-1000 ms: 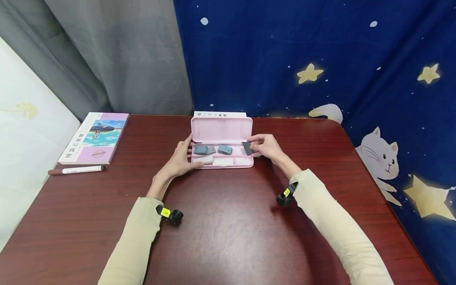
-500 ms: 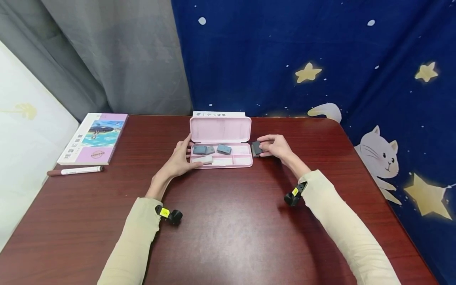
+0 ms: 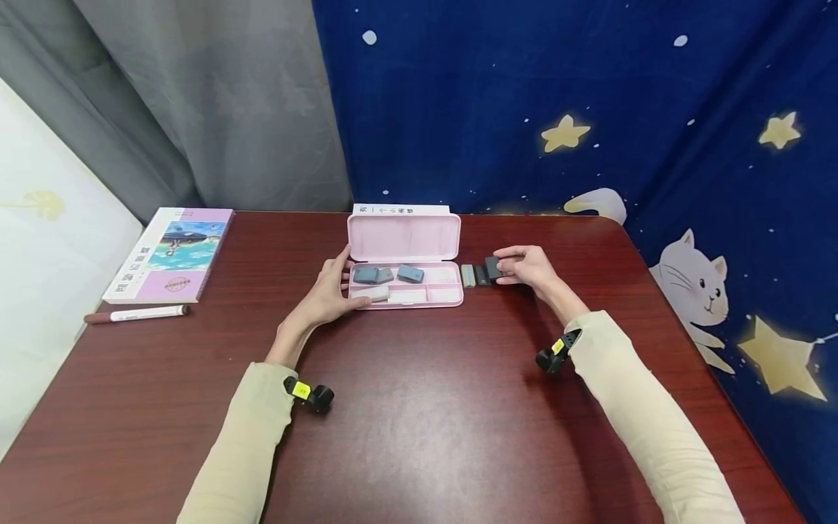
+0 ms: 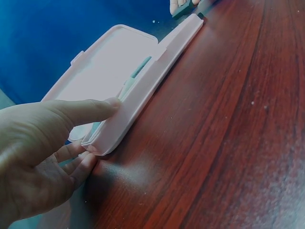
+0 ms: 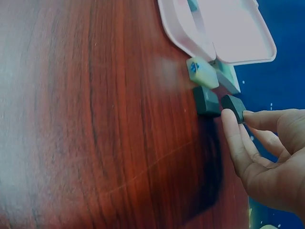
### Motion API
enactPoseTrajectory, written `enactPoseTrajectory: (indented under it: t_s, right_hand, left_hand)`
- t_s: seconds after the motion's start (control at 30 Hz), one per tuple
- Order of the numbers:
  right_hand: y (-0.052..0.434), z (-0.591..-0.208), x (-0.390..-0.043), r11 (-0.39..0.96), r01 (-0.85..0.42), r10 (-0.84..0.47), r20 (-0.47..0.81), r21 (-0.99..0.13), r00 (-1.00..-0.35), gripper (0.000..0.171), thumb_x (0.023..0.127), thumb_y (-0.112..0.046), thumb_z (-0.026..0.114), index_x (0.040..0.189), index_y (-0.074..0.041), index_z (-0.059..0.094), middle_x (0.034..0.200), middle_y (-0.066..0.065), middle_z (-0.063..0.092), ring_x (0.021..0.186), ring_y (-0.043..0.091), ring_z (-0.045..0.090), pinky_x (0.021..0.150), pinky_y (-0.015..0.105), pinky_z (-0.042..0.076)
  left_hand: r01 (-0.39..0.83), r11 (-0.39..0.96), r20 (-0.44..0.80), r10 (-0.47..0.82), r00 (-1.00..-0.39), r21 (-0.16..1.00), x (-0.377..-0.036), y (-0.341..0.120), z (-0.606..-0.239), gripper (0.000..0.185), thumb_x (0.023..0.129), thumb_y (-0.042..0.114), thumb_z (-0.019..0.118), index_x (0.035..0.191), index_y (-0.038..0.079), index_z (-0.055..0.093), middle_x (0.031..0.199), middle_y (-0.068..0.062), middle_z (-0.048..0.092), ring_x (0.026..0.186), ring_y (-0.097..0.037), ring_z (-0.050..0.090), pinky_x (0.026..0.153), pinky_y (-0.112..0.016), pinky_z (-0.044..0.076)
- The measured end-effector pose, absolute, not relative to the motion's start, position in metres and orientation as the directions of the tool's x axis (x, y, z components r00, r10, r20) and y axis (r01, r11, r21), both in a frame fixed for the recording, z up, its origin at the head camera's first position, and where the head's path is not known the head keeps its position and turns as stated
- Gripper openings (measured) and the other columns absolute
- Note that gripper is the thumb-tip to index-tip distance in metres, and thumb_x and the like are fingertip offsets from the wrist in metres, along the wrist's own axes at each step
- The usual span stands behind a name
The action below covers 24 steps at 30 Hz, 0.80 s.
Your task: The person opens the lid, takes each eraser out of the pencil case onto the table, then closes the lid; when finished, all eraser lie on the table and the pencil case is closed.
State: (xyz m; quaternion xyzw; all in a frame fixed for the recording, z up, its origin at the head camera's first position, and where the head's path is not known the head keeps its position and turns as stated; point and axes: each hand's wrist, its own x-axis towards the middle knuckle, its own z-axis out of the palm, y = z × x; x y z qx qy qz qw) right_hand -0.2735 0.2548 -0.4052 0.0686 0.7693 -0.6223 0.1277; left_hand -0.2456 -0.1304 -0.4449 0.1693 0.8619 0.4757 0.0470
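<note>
While the left hand (image 3: 330,291) held the pink case (image 3: 404,295) by its left end, thumb lying along the front wall and fingers tucked under the corner, the right hand (image 3: 527,266) had carried a dark eraser (image 3: 492,266) out of the case and over to the surface just right of it. A second earlier that eraser had been at the right end of the tray, pinched at the case's edge; half a second earlier it had cleared the rim; now it was well outside, near the far edge of the surface, with the fingertips (image 5: 232,125) pinching its end. Between it and the case lay a pale eraser (image 3: 468,275) and another dark eraser (image 5: 207,100), set in a short row touching or nearly touching one another, as the right wrist view showed. Whether the held piece already rested on the wood could not be told. Inside the tray three grey-blue erasers (image 3: 385,275) remained in the back compartment and a white one (image 3: 373,293) in the front, so the emptying looked partly done, with the row outside growing by one. The case itself had not shifted, its lid (image 3: 404,237) standing open against a white box behind. At the left edge a book (image 3: 172,255) and a marker (image 3: 137,314) lay untouched.
</note>
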Motion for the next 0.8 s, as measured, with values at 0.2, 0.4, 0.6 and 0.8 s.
enactPoseTrajectory:
  t_s: [0.2,0.4,0.6,0.8]
  right_hand:
    - [0.262,-0.409,-0.273,0.221,0.283,-0.043,-0.299,-0.933,-0.953,0.039,0.093,0.008,0.054,0.131,0.014,0.048,0.104,0.019,0.058,0.067,0.012,0.061,0.077,0.035,0.056]
    - [0.271,-0.414,-0.271,0.204,0.307,-0.011,-0.316,-0.93,-0.949,0.039,0.092,0.009,0.053,0.131,0.014,0.048,0.099,0.018,0.06,0.068,0.013,0.062,0.074,0.033,0.057]
    - [0.268,-0.419,-0.271,0.229,0.313,-0.012,-0.324,-0.922,-0.946,0.038,0.091,0.01,0.054,0.129,0.014,0.05,0.088,0.012,0.061,0.066,0.013,0.061,0.072,0.032,0.057]
    - [0.262,-0.418,-0.271,0.279,0.293,-0.002,-0.305,-0.915,-0.952,0.036,0.092,0.008,0.056,0.127,0.014,0.052,0.087,0.014,0.061,0.063,0.011,0.058,0.072,0.032,0.057]
  left_hand:
    - [0.248,0.496,0.079,0.338,-0.938,0.832,-0.246,-0.131,-0.443,0.109,0.076,0.008,0.082,0.154,0.002,0.005,0.135,-0.023,0.033,0.118,-0.035,0.04,0.101,-0.046,0.04]
    - [0.253,0.503,0.078,0.343,-0.936,0.826,-0.244,-0.127,-0.443,0.109,0.076,0.01,0.082,0.154,0.002,0.005,0.135,-0.022,0.033,0.119,-0.035,0.037,0.101,-0.046,0.039]
    - [0.265,0.494,0.097,0.34,-0.935,0.828,-0.242,-0.126,-0.442,0.108,0.076,0.008,0.081,0.153,0.0,0.006,0.134,-0.024,0.033,0.118,-0.037,0.037,0.101,-0.047,0.039]
    - [0.264,0.494,0.103,0.329,-0.939,0.828,-0.24,-0.127,-0.443,0.106,0.077,0.007,0.081,0.153,0.0,0.007,0.135,-0.024,0.032,0.12,-0.037,0.038,0.102,-0.047,0.039]
